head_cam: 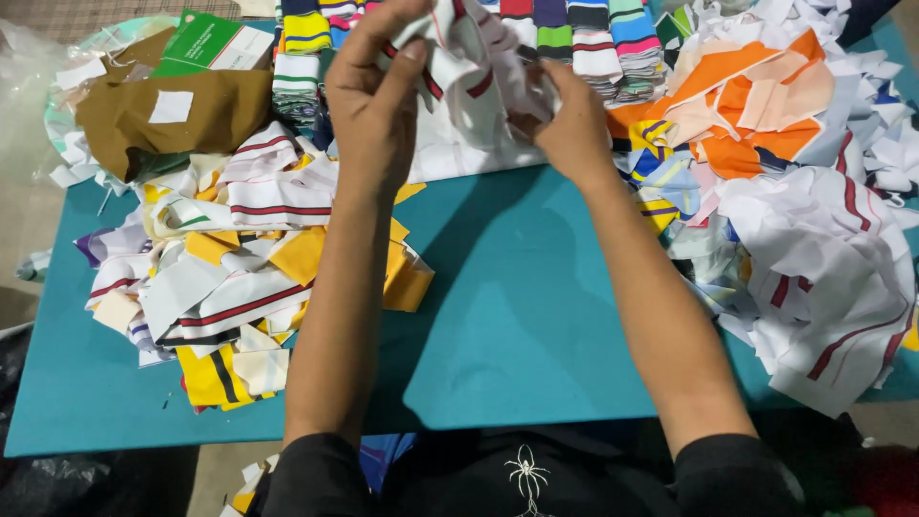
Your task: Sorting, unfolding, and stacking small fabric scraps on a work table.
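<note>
Both my hands are raised over the far middle of a teal table (517, 316), working one piece of white fabric with red and dark stripes (459, 67). My left hand (375, 91) pinches its upper left edge between thumb and fingers. My right hand (572, 124) grips the bunched right side of the same piece. The lower part of the cloth rests on the table just beyond my hands.
A heap of yellow, white and striped scraps (230, 278) lies at the left. A larger heap of white, orange and striped scraps (795, 191) fills the right. Folded striped collar stacks (593, 38) line the far edge. Brown fabric (163, 115) and a green card (206, 43) lie far left.
</note>
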